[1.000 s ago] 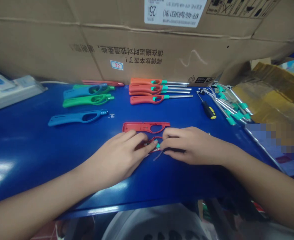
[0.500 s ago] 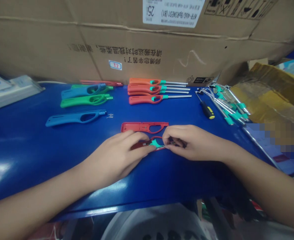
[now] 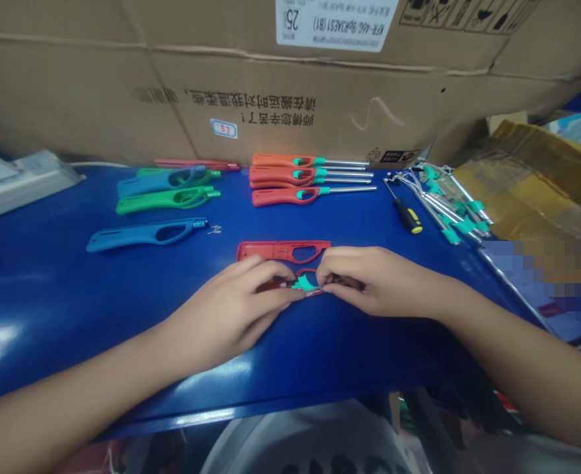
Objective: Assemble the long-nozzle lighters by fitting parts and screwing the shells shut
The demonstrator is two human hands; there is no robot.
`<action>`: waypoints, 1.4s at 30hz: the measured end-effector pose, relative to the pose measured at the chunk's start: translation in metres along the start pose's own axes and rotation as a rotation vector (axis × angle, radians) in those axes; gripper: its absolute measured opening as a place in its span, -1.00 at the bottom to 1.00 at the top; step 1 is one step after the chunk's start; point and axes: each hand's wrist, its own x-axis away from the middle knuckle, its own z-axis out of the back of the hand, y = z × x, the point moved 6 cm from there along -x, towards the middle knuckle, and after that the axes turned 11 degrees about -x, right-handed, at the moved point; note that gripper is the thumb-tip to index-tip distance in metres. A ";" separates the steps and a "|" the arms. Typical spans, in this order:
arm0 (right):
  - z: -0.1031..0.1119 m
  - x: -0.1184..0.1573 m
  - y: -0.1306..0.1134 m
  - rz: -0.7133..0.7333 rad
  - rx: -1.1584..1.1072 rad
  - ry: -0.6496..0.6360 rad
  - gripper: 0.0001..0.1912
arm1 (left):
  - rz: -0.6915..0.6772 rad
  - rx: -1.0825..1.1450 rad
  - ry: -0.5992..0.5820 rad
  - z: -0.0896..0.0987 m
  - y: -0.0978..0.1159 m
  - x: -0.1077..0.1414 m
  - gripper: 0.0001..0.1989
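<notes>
My left hand (image 3: 243,299) is closed on an opened red lighter casing half (image 3: 270,286), its thumb and fingers at the rear of a green trigger (image 3: 306,283). The trigger sits inside this half, by the finger loop. At the front end, the fingertips of my right hand (image 3: 381,280) are pinched together; what lies between them is hidden, though thin metal shows along the lower edge there. Just beyond both hands lies a second red casing half (image 3: 260,251), inner side up.
Behind are assembled red lighters (image 3: 283,196), and blue and green casings (image 3: 147,235) with small pins (image 3: 214,230) beside them. To the right lie a screwdriver (image 3: 408,217) and metal tubes with green triggers (image 3: 451,214). A large cardboard box (image 3: 196,72) stands along the back.
The view has shifted slightly. Both hands stay at the red casing half, and the right fingertips remain pinched at its front end with barely any movement.
</notes>
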 end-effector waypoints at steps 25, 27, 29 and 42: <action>-0.001 0.000 -0.003 0.009 0.044 -0.040 -0.93 | 0.047 0.083 0.081 0.001 -0.001 0.002 -0.66; -0.001 0.001 -0.003 0.006 0.054 -0.047 -0.93 | 0.032 0.060 0.105 0.002 -0.002 0.002 -0.70; -0.001 0.001 -0.003 0.002 0.068 -0.049 -0.93 | 0.030 0.047 0.117 0.003 -0.003 0.002 -0.72; -0.001 0.004 -0.005 0.012 0.119 -0.059 -0.94 | 0.029 0.003 0.101 0.003 -0.001 0.002 -0.73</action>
